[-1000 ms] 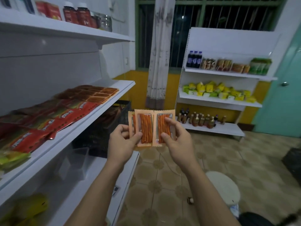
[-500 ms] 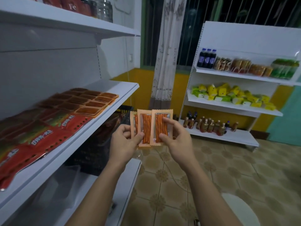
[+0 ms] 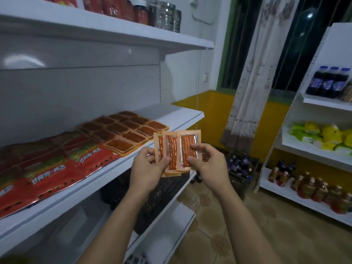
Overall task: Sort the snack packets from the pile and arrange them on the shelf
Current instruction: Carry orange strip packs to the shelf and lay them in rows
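Note:
Three orange snack packets (image 3: 172, 149) with red sticks inside are fanned out upright in front of me. My left hand (image 3: 147, 165) pinches the two left packets at their lower part. My right hand (image 3: 206, 162) pinches the rightmost packet (image 3: 188, 147) by its right side. They hover just off the front edge of the white middle shelf (image 3: 177, 116). On that shelf lie rows of flat orange packets (image 3: 125, 133) and, further left, large red packets (image 3: 57, 164).
A black crate (image 3: 163, 197) sits below the shelf, under my hands. The top shelf (image 3: 114, 33) holds jars and red packets. A second white rack (image 3: 322, 149) with bottles and yellow packets stands at the right. A curtain (image 3: 251, 73) hangs at the window.
The view has swung left and closer to the shelf. My hands hold the same fanned packets, now nearer the shelf's front edge.

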Tool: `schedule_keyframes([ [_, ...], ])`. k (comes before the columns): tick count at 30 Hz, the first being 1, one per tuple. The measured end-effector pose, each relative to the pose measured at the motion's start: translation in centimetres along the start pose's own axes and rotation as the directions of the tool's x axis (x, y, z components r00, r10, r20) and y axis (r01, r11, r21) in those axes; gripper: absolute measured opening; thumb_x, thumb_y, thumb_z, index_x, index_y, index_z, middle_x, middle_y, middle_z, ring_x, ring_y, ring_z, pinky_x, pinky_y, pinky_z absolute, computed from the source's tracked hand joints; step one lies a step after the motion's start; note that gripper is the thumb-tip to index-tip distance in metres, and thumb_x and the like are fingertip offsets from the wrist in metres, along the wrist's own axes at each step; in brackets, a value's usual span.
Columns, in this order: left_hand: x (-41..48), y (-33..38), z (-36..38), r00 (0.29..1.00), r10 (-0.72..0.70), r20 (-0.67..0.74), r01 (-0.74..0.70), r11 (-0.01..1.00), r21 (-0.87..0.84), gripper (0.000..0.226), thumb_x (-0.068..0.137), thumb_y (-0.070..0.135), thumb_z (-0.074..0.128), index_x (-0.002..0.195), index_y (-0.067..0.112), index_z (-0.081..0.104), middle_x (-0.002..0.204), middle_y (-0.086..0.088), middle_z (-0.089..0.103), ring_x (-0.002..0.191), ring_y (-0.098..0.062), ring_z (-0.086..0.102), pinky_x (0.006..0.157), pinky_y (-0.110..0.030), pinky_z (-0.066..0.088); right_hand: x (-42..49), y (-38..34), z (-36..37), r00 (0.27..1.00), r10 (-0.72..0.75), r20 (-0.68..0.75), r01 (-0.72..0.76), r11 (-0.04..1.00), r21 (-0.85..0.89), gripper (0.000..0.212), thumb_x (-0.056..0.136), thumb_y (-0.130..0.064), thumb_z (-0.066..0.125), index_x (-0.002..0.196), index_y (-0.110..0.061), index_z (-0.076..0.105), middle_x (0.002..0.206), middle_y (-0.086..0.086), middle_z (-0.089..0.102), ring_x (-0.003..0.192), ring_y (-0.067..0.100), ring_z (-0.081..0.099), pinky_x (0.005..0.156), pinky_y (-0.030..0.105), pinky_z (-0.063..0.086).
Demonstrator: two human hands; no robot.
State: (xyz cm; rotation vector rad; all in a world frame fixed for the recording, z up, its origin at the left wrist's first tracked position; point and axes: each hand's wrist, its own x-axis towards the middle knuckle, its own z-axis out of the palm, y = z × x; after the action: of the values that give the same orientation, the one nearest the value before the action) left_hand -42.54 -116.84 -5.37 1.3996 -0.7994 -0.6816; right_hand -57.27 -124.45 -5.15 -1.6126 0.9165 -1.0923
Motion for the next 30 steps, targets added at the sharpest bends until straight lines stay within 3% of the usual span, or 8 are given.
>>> schedule_keyframes([
  [6, 4.0, 0.3, 3.2, 0.979, -0.018, -0.202, 0.017, 1.0, -0.006, 0.023, 0.087, 0.012, 0.072, 0.104, 0.016, 0.058, 0.099, -0.004, 0.074, 0.081, -0.016, 0.075, 0.079, -0.043, 0.06, 8.3, 1.6, -1.1, 0.975, -0.056, 0.216, 0.069, 0.996, -0.053, 0.031, 0.089, -0.01, 0.069, 0.118, -0.021, 0.065, 0.113, -0.006, 0.065, 0.096, 0.007, 0.067, 0.071, 0.021, 0.059],
  [8, 4.8, 0.4, 3.6, 0.966, -0.023, -0.259, 0.021, 1.0, -0.01, 0.022, 0.087, 0.013, 0.072, 0.104, 0.016, 0.058, 0.099, -0.003, 0.075, 0.082, -0.016, 0.075, 0.08, -0.043, 0.06, 10.7, 1.9, -0.8, 0.956, -0.095, 0.277, 0.117, 0.991, -0.065, 0.031, 0.089, -0.011, 0.069, 0.116, -0.024, 0.065, 0.115, -0.007, 0.064, 0.102, 0.01, 0.066, 0.078, 0.027, 0.06],
  [10, 5.5, 0.3, 3.4, 0.948, -0.022, -0.317, 0.021, 1.0, -0.008, 0.022, 0.088, 0.01, 0.071, 0.104, 0.015, 0.058, 0.1, -0.003, 0.075, 0.083, -0.016, 0.074, 0.078, -0.04, 0.06, 12.5, 2.2, 0.0, 0.931, -0.118, 0.344, 0.154, 0.985, -0.081, 0.032, 0.088, -0.013, 0.071, 0.116, -0.028, 0.064, 0.118, -0.006, 0.064, 0.107, 0.012, 0.064, 0.083, 0.034, 0.06],
  [13, 6.6, 0.4, 2.4, 0.912, -0.014, -0.41, 0.027, 0.999, 0.026, 0.022, 0.088, 0.01, 0.071, 0.104, 0.016, 0.057, 0.1, -0.002, 0.074, 0.082, -0.013, 0.074, 0.068, -0.03, 0.06, 14.4, 2.1, 1.8, 0.89, -0.14, 0.434, 0.196, 0.977, -0.087, 0.035, 0.088, -0.015, 0.071, 0.117, -0.033, 0.063, 0.123, -0.006, 0.061, 0.107, 0.011, 0.062, 0.087, 0.035, 0.058],
  [17, 8.8, 0.8, 0.0, 0.856, 0.026, -0.517, 0.022, 0.996, 0.086, 0.019, 0.088, 0.013, 0.072, 0.098, 0.015, 0.057, 0.093, 0.0, 0.074, 0.075, -0.008, 0.073, 0.061, -0.022, 0.055, 17.9, 1.7, 4.8, 0.852, -0.168, 0.495, 0.247, 0.964, -0.097, 0.034, 0.091, -0.012, 0.068, 0.121, -0.026, 0.063, 0.124, -0.007, 0.059, 0.11, 0.007, 0.057, 0.091, 0.023, 0.051],
  [22, 12.5, 0.9, -3.8, 0.793, -0.019, -0.609, 0.077, 0.995, 0.068, 0.019, 0.089, 0.014, 0.07, 0.1, 0.015, 0.055, 0.092, -0.002, 0.073, 0.075, -0.013, 0.073, 0.066, -0.032, 0.058, 23.9, 1.9, 9.8, 0.859, -0.09, 0.504, 0.184, 0.973, -0.14, 0.032, 0.091, -0.009, 0.066, 0.119, -0.024, 0.067, 0.116, 0.002, 0.068, 0.102, 0.019, 0.066, 0.092, 0.04, 0.055],
  [25, 14.9, 0.7, -5.9, 0.755, -0.012, -0.656, 0.088, 0.993, 0.083, 0.019, 0.089, 0.017, 0.071, 0.101, 0.017, 0.057, 0.092, -0.002, 0.072, 0.072, -0.012, 0.072, 0.057, -0.027, 0.055, 27.5, 2.2, 12.9, 0.838, -0.023, 0.545, 0.169, 0.961, -0.22, 0.026, 0.092, -0.009, 0.064, 0.115, -0.021, 0.068, 0.108, 0.004, 0.069, 0.087, 0.018, 0.065, 0.079, 0.031, 0.054],
  [30, 17.8, 0.3, -7.5, 0.718, -0.029, -0.696, 0.125, 0.988, 0.087, 0.028, 0.087, 0.021, 0.074, 0.111, 0.014, 0.062, 0.094, -0.001, 0.072, 0.082, -0.017, 0.07, 0.064, -0.031, 0.053, 32.1, 2.6, 17.4, 0.79, -0.034, 0.612, 0.267, 0.918, -0.294, 0.024, 0.086, -0.006, 0.07, 0.107, -0.016, 0.072, 0.116, 0.003, 0.067, 0.107, 0.019, 0.061, 0.085, 0.023, 0.043],
])
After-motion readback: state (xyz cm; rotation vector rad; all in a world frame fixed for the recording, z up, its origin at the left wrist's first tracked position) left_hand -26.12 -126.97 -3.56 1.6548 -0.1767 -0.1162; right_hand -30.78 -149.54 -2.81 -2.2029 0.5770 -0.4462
